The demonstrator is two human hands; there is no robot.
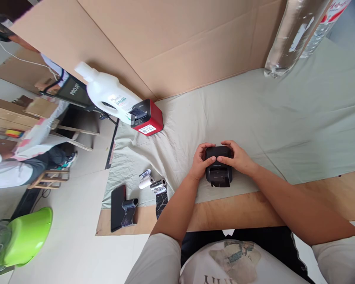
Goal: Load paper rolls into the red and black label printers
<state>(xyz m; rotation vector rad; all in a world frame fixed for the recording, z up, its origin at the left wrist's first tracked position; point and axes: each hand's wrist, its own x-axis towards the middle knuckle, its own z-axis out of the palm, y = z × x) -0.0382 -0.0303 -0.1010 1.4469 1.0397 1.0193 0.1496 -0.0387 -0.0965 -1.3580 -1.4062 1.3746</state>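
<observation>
A small black label printer (218, 167) stands on the grey cloth in front of me, a dark strip (221, 182) sticking out of its near side. My left hand (203, 159) wraps around its left side, and my right hand (234, 157) wraps around the right. Both thumbs press on its top, their tips almost meeting. To the left lie a white paper roll (146, 179) and a shiny dark roll (159, 186) with its dark, patterned tail unrolled. Another dark curled strip (129, 213) rests on a black phone (117, 209).
A red and black box-shaped device (149, 123) leans by a white detergent bottle (114, 92). Cardboard (180, 39) walls off the back. A wrapped roll (294, 43) and a water bottle (315, 37) stand at right. A seated person (12, 169) and a green tub (32, 236) are at left.
</observation>
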